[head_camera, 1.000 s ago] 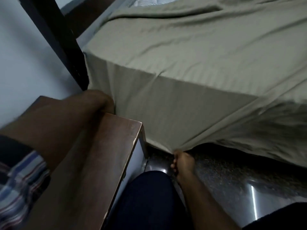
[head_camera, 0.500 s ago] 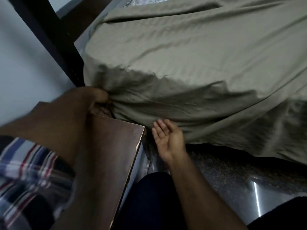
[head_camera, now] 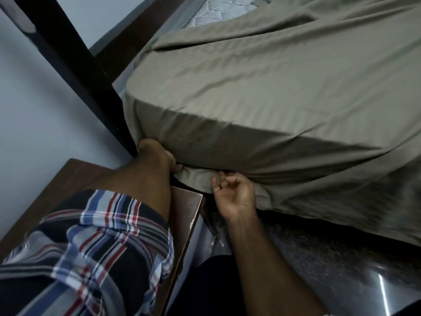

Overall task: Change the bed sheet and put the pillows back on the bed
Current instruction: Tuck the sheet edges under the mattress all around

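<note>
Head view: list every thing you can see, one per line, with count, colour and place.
bed sheet: one, olive green, spread over the mattress, its edge bunched at the near corner.
mattress: one, white with grey stripes, bare patch at the top.
bed frame post: one, dark brown, slanting down the left.
bedside table: one, brown, lower left beside the bed.
wall: pale blue-grey, left.
floor: dark, speckled, glossy, lower right.
left hand: at the mattress corner, fingers in the sheet; plaid sleeve.
right hand: palm up, fingers curled against the sheet's lower edge.
</note>
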`<state>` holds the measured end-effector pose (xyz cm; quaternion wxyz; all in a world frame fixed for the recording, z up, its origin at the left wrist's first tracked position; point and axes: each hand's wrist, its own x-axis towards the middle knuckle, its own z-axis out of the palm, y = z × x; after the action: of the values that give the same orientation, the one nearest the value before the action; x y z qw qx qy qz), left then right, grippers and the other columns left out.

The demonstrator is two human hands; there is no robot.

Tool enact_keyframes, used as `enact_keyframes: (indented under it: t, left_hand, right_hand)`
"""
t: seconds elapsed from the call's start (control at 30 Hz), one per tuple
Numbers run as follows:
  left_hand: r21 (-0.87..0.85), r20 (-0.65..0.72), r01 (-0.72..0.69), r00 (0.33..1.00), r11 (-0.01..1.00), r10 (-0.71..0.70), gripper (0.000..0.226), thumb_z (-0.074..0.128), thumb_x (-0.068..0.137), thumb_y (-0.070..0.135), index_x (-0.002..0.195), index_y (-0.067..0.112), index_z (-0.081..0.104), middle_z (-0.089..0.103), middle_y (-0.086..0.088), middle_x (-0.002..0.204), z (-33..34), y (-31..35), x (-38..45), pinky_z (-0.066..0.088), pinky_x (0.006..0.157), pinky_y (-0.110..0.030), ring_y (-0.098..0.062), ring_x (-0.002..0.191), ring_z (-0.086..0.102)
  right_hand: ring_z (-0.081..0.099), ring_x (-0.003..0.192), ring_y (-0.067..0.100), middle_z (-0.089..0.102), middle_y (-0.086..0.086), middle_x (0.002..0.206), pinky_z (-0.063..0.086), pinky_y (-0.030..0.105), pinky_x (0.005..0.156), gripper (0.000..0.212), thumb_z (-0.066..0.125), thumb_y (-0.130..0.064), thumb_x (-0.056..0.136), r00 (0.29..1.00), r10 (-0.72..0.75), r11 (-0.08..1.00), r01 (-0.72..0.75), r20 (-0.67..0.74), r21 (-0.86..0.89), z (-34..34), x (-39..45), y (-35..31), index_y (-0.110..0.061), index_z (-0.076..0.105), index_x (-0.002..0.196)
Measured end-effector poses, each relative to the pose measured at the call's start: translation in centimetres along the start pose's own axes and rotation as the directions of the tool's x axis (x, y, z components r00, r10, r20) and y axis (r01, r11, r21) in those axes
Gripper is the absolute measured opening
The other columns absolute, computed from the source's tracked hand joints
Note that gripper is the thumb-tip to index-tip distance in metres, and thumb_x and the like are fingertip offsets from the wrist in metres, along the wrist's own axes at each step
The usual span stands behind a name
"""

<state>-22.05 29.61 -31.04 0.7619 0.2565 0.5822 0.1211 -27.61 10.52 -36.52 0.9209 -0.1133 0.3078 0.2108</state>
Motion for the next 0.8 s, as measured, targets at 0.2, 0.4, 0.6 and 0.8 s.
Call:
enact_keyframes:
  t: [0.2,0.4,0.6,0.8]
  left_hand:
    - [0.027,-0.063,-0.045,0.997,0.999,0.046,0.063,0.028,0.091,0.057,0.131,0.018,0.059,0.056,-0.009,0.140,0.1,-0.4,-0.3,0.028,0.103,-0.072,-0.040,0.127,0.050]
    - [-0.051,0.073,-0.028,0.997,0.998,0.031,0.074,0.026,0.088,0.064,0.139,0.019,0.056,0.050,-0.010,0.148,0.1,-0.7,-0.3,0.024,0.106,-0.074,-0.044,0.135,0.043]
    - [0.052,0.010,-0.044,0.999,0.998,0.044,0.075,0.031,0.073,0.060,0.130,0.020,0.061,0.057,-0.009,0.141,-0.2,-0.7,1.1,0.030,0.102,-0.071,-0.042,0.126,0.052]
    - [0.008,0.029,-0.048,0.998,0.999,0.048,0.065,0.025,0.088,0.055,0.126,0.023,0.066,0.063,-0.006,0.135,0.1,-1.0,0.6,0.033,0.106,-0.067,-0.035,0.125,0.056]
  right_hand:
    - [0.055,0.072,0.020,0.060,0.001,0.060,0.035,0.041,0.110,0.025,0.039,0.009,0.053,0.998,-0.002,1.000,0.000,0.065,0.021,1.6,2.9,-0.5,-0.011,0.052,0.060]
    - [0.055,0.076,0.018,0.063,0.004,0.067,0.043,0.031,0.088,0.033,0.040,0.020,0.073,1.000,0.025,0.993,-0.023,0.011,-0.116,1.6,4.1,0.3,-0.009,0.056,0.075]
    - [0.061,0.092,0.022,0.061,0.012,0.090,0.050,0.035,0.093,0.027,0.038,0.016,0.089,0.994,0.057,0.980,-0.073,-0.091,-0.183,-1.1,0.9,0.8,-0.002,0.058,0.094]
    - [0.059,0.068,0.019,0.058,0.007,0.061,0.036,0.048,0.112,0.031,0.038,0.017,0.066,0.995,0.090,0.996,-0.090,0.030,-0.010,2.4,4.1,1.7,-0.008,0.053,0.054]
